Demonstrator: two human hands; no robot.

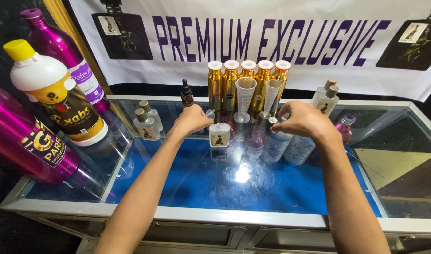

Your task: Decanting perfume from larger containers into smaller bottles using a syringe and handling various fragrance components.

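Two bare arms reach away from the viewer over a glass counter (pixel 201 214) with a blue lining beneath the glass. The left hand (pixel 193 119) is curled around a small silver cap (pixel 210 113), held just above and left of a small square clear bottle (pixel 219 135) that stands near the counter's middle. The right hand (pixel 305 120) is cupped over the top of a silver-patterned bottle (pixel 277 146) (whether it actually grips the bottle I cannot tell). Just beyond the hands stand two clear measuring cups (pixel 245 96), and behind them, against the far edge, a row of five gold bottles (pixel 247 82) with white caps. At far left lean large pink metal bottles (pixel 30 141) and a white bottle with a yellow cap (pixel 55 94).
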